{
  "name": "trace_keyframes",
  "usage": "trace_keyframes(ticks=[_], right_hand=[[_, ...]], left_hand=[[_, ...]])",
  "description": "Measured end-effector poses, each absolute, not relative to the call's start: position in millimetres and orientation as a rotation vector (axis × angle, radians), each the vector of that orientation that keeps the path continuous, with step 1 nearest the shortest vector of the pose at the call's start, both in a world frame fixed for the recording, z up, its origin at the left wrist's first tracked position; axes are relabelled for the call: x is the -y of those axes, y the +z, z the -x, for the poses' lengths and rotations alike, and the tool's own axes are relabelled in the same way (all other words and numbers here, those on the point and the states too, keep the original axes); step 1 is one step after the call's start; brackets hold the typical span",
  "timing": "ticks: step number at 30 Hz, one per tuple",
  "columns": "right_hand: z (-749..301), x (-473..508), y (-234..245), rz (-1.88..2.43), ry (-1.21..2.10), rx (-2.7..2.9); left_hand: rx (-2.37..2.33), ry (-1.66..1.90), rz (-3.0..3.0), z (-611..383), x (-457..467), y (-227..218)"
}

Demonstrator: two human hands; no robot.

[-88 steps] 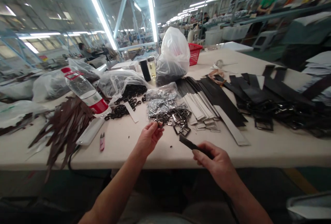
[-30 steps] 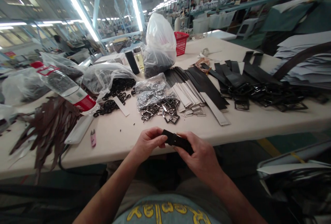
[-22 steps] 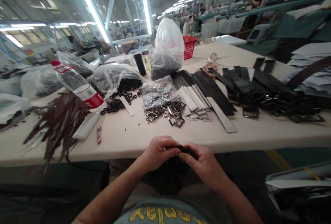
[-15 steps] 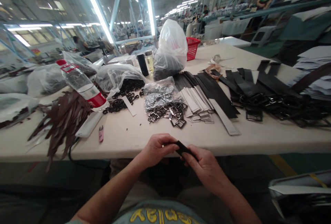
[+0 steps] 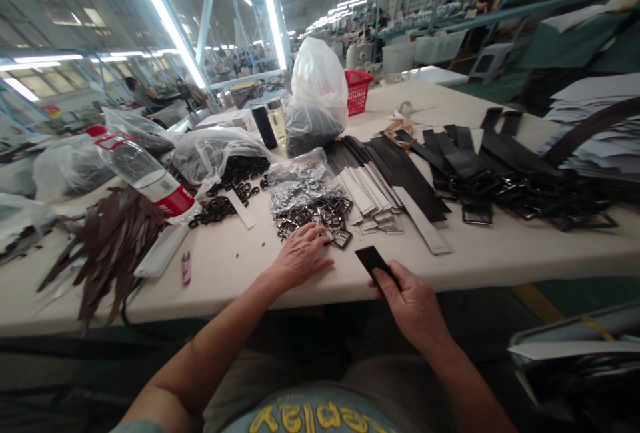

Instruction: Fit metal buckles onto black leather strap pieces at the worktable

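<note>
My right hand point(image 5: 413, 296) grips a black strap point(image 5: 375, 263) just over the table's front edge, its flat end sticking out past thumb and fingers. My left hand point(image 5: 303, 256) reaches over the near side of a pile of dark metal buckles point(image 5: 343, 209), fingers apart and palm down. Its fingertips are at the pile, and whether they touch a buckle I cannot tell. Behind the pile lies a clear plastic bag point(image 5: 300, 183) with more buckles. To its right, white-backed strips point(image 5: 370, 186) are stacked beside long black straps point(image 5: 407, 176).
Straps with buckles point(image 5: 500, 179) are heaped at the right. On the left are brown strips point(image 5: 113, 239), a tilted plastic bottle point(image 5: 145, 176), pink thread snips point(image 5: 186, 267) and black loops point(image 5: 220, 203). A red basket point(image 5: 357, 93) stands behind a white bag point(image 5: 317, 86).
My left hand has let go of the strap and moved forward to the buckle pile. My right hand keeps the strap, now with its end free. The view has shifted slightly.
</note>
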State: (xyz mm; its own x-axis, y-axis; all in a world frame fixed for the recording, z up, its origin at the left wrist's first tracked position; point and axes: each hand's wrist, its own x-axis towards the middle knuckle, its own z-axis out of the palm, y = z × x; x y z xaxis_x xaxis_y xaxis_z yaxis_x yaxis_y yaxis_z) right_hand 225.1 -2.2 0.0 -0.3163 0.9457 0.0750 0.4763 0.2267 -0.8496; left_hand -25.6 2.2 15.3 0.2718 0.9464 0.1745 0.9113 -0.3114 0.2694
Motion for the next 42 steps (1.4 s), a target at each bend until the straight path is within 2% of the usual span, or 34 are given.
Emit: trace_keyframes(ticks=[5,15,24,33,42], right_hand=[[-225.8,-0.6,-5.0,1.306,1.077,1.83],[-218.9,1.2,-7.6,1.262,1.101,1.879],[-212.7,6.0,-5.2,1.217,1.17,1.896],[-203.2,12.4,-9.8,1.146,1.304,1.945],[-199.5,17.3,-10.5,1.129,1.34,1.969]], left_hand=[[-1.828,0.391,-2.527,43.5,29.2,8.7],[-1.848,0.621,-2.502,98.9,79.2,4.6],[-1.827,0.497,-2.532,71.0,91.8,0.2],[-1.821,0.978,-2.514,57.4,102.9,-14.5],[-1.98,1.116,-2.02,63.1,86.9,16.0]])
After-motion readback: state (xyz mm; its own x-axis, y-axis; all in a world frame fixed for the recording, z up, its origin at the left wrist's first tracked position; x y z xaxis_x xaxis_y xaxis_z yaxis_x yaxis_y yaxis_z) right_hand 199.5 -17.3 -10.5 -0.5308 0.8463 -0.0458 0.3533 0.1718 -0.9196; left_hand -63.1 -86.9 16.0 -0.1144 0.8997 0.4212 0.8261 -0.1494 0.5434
